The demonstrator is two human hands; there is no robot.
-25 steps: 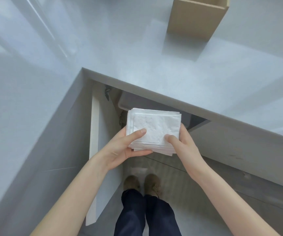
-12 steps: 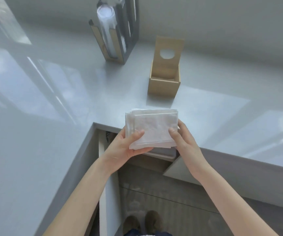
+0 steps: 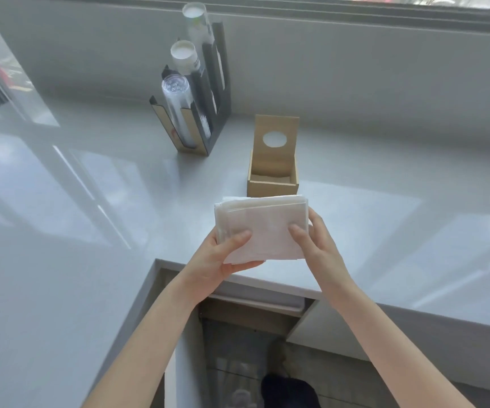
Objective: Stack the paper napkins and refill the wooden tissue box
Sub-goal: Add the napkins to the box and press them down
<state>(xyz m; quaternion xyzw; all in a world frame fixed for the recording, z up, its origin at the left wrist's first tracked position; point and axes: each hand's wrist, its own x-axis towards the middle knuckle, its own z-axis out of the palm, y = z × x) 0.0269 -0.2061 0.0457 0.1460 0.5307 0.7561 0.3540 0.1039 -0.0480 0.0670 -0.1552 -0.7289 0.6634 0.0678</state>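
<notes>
A thick stack of white paper napkins (image 3: 263,228) is held flat above the counter's front edge. My left hand (image 3: 223,257) grips its near left corner, thumb on top. My right hand (image 3: 316,244) grips its right side, thumb on top as well. Just beyond the stack stands the wooden tissue box (image 3: 273,175), open at the top and empty inside. Its lid (image 3: 276,142), with a round hole, stands upright at the back. The stack's far edge nearly reaches the box's front wall.
A glossy grey counter (image 3: 90,201) wraps around an L-shaped corner. A black and wood cup dispenser (image 3: 196,113) with stacks of cups and lids stands back left of the box. A grey wall and window sill run behind. Below the counter edge, a pale tray (image 3: 255,300) sticks out.
Both hands lifted the napkin stack from below the counter edge up and forward over the counter, toward the wooden box. My view tilted up, showing the cup dispenser and the window.
</notes>
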